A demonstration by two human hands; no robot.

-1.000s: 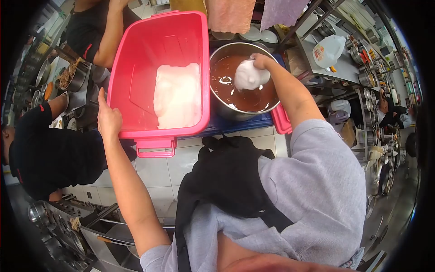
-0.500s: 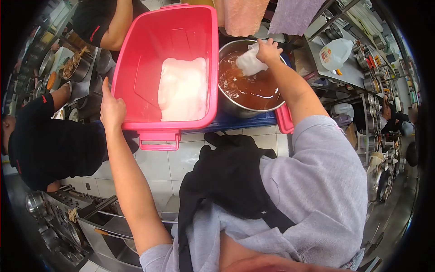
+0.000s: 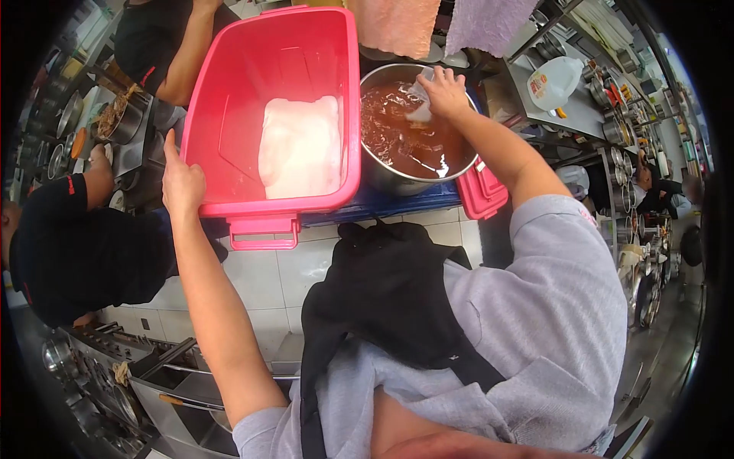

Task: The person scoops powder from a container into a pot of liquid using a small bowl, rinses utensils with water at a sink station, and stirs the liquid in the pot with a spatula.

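My left hand [image 3: 183, 183] grips the near left corner of a large pink plastic tub [image 3: 222, 153], one digit stretched along its side. The other fingers are partly hidden. Inside the tub lies a soft-looking white slab [image 3: 300, 149]. My right hand [image 3: 446, 92] is over a steel pot [image 3: 409, 183] to the right of the tub. Its fingers are closed on a whitish translucent container [image 3: 419, 107], which dips into the reddish-brown liquid [image 3: 397, 138]. The container's lower part is hidden by the liquid, and its exact shape is unclear.
A pink lid [image 3: 482, 193] sits beside the pot. Orange cloth [image 3: 394, 23] and purple cloth [image 3: 487, 23] hang behind it. A plastic jug [image 3: 556, 83] stands on the right-hand steel counter. Two people in black shirts [image 3: 92, 245] are at the left.
My right hand has lowered the whitish container deeper into the pot, and the liquid is stirred up. My left hand keeps hold of the tub. The whole view has shifted slightly.
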